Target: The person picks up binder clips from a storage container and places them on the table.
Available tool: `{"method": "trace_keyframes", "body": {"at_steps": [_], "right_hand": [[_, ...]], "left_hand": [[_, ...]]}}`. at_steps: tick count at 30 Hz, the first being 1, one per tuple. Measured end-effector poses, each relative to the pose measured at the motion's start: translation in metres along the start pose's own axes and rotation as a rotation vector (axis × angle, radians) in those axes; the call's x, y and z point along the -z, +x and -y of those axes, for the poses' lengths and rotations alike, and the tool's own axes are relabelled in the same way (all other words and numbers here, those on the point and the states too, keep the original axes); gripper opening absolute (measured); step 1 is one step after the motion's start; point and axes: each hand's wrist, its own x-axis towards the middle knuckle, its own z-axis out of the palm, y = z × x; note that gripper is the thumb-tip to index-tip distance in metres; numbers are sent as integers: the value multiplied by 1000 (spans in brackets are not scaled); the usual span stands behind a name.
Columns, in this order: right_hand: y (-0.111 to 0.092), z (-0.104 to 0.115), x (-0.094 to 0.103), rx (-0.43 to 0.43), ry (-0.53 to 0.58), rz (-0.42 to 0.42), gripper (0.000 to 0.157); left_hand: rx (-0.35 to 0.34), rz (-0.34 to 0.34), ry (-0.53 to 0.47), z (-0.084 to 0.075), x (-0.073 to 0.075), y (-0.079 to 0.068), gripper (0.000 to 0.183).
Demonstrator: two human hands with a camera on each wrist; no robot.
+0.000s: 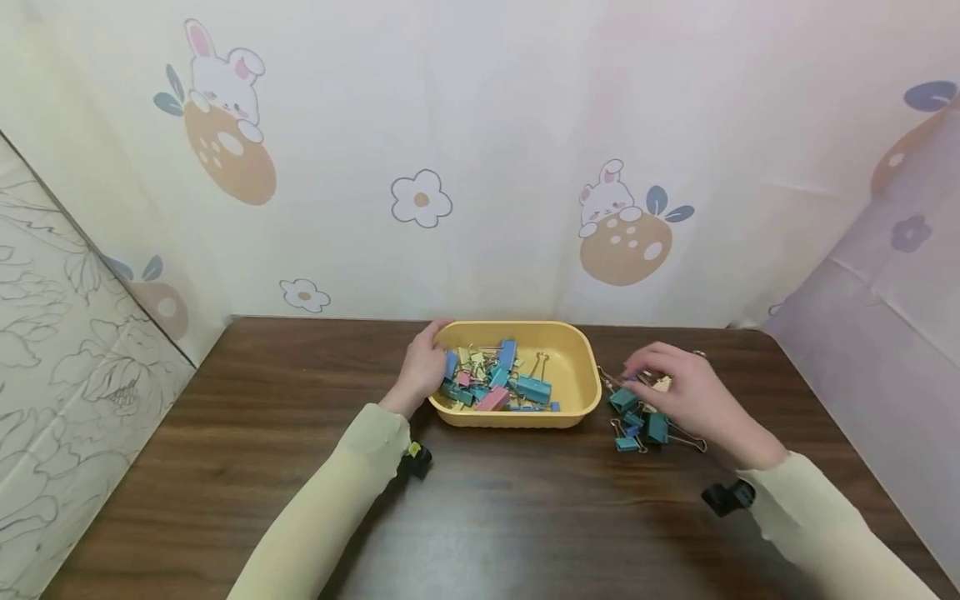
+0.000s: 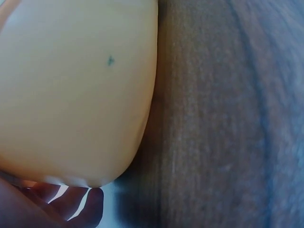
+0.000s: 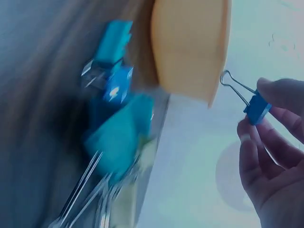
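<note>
In the head view a yellow plastic basket (image 1: 572,367) holds a heap of binder clips in blue, teal, pink and yellow. My left hand (image 1: 422,371) grips the basket's left end; the left wrist view shows its fingers (image 2: 90,209) against the outer wall. To the right of the basket my right hand (image 1: 678,387) is raised over a loose pile of mostly teal and blue binder clips (image 1: 657,427). Between thumb and fingertips it pinches a small blue binder clip (image 3: 259,108), whose wire handle points toward the basket.
Everything stands on a dark brown wooden table (image 1: 480,508). A pale wall covering (image 1: 487,108) with rabbits and flowers rises right behind the table's back edge, and patterned side panels flank it. The basket sits close to that back edge.
</note>
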Motion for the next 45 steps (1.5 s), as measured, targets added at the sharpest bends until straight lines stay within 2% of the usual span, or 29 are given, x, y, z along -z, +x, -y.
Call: {"method": "trace_keyframes", "body": {"at_steps": [6,12,17,22,28,34,39,45], "right_hand": [[-35,-13,9,-20,-43,-7,33],[-62,-27,15,-85,-164,-31,38],[-72,-35,14,-199,-243,46,37],[-73,-34,12,-273,-255,129,33],[-63,-30,18,-291,-229,146,16],[-39,-16,14,-266,-175,140,4],[-8,1,-1,-225,-97,125,5],[26,15,-28,-102,-12,79,6]], "left_hand": [[4,1,-16,0,0,1,47],[-3,2,-21,-1,-1,1,46],[3,5,-23,-1,0,0,47],[10,13,-31,-2,0,-1,48],[11,12,-33,-1,0,0,48],[7,9,-31,-2,1,-1,47],[6,11,-33,-1,1,0,48],[11,9,-27,1,0,1,47]]}}
